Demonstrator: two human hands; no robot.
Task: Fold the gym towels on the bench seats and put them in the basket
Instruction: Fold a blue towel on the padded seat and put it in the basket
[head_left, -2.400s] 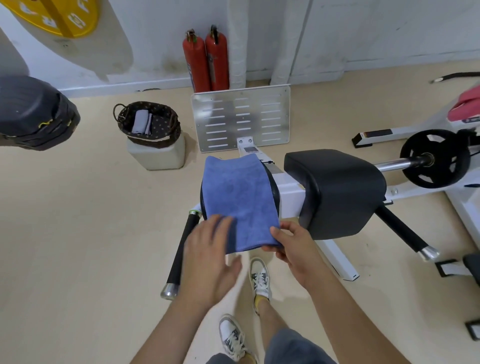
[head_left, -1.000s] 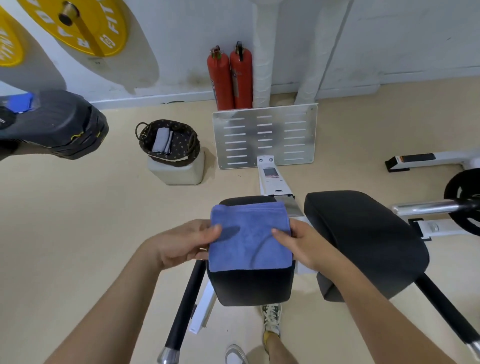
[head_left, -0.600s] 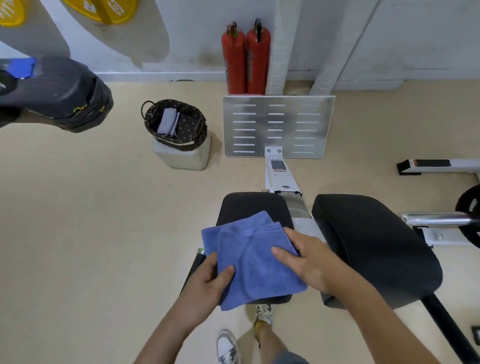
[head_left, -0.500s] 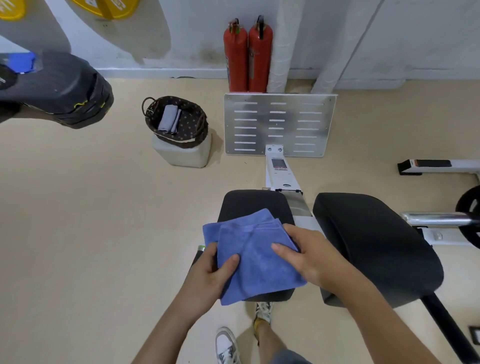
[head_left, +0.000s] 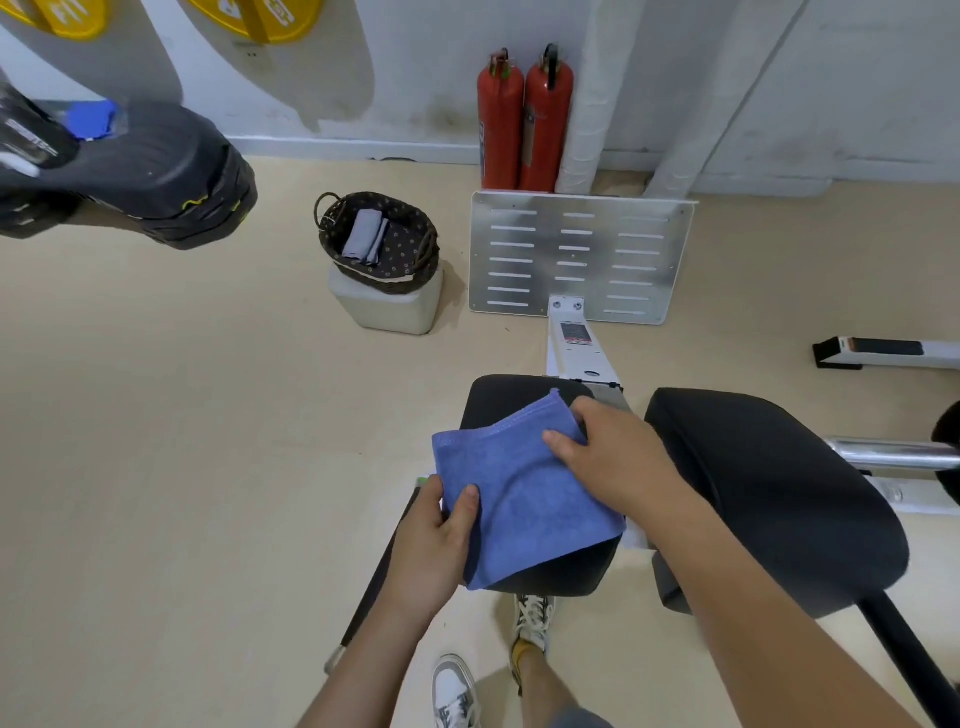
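The left hand (head_left: 434, 543) pinches the near left edge of a folded blue towel (head_left: 524, 499), thumb on top, while the right hand (head_left: 610, 457) grips its far right corner. The towel lies across a small black seat pad (head_left: 506, 402). Farther off to the left, a dark woven basket (head_left: 382, 278) sits on a pale block (head_left: 387, 309) and holds a folded grey towel (head_left: 363, 236).

Blue towel (head_left: 524, 504) on black bench seat (head_left: 511, 402)

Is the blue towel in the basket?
No, the left hand and right hand hold the blue towel over the black seat; the basket holds only a grey towel.
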